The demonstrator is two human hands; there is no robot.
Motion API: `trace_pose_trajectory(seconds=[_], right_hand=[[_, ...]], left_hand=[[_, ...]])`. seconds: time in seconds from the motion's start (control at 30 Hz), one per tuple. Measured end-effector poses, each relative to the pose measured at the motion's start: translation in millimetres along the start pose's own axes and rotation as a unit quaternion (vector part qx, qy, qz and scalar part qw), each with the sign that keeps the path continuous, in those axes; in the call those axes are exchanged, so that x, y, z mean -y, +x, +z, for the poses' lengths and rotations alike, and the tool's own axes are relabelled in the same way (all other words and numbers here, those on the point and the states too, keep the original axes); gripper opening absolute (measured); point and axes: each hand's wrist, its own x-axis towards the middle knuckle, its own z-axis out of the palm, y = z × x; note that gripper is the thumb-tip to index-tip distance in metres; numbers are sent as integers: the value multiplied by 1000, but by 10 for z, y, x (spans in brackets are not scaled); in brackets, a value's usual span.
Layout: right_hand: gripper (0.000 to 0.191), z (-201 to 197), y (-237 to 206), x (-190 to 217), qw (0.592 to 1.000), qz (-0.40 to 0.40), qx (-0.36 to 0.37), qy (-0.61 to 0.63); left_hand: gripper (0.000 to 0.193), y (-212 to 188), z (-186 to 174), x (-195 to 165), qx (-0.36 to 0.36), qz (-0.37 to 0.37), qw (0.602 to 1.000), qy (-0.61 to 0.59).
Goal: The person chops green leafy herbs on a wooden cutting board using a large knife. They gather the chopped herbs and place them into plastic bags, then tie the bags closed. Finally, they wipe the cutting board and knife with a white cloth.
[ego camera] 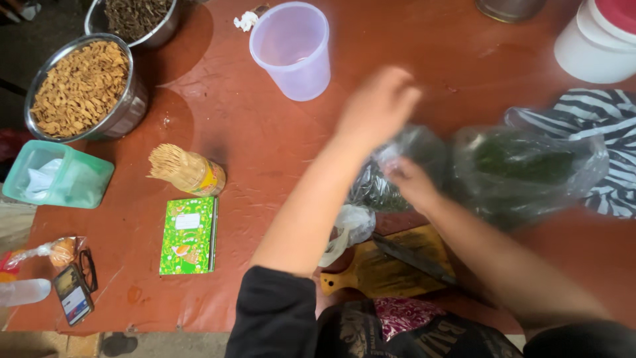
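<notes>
Fingers of the right hand (412, 182) are curled shut, pinching the near edge of a clear plastic bag (397, 174) holding dark green leaves. The left hand (377, 109) hovers just above, at twelve o'clock from the right; it is motion-blurred, fingers bunched loosely, and whether it grips anything cannot be told.

The bag lies directly under both hands, its long axis running roughly ten to four o'clock. The right hand is in contact; the left is near but apparently apart.

At three o'clock sits a second, larger bag of greens (530, 169), resting against a striped cloth (606, 142). At six o'clock, a wooden cutting board (381, 272) carries a knife (414, 258). At eleven o'clock stands an empty plastic cup (293, 50). Well apart at nine o'clock on the table (252, 146): a toothpick jar (189, 172) on its side, a green notebook (189, 235), and a steel bowl of fried strips (83, 86).
</notes>
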Motion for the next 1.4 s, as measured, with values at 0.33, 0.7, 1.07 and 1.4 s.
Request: trace_pose_trajectory(seconds=[0.33, 0.7, 1.07, 1.4], right_hand=[[26, 15, 135, -76, 981, 124, -56, 140], [31, 166, -71, 525, 989, -15, -81, 125], [15, -171, 194, 878, 981, -63, -75, 166], [16, -213, 895, 858, 911, -279, -143, -268]], left_hand=[[42, -953, 582, 1349, -9, 64, 998, -23], [27, -793, 1127, 1171, -173, 189, 966, -44], [34, -163, 1308, 751, -189, -14, 947, -260], [39, 859, 1115, 909, -282, -206, 900, -260]])
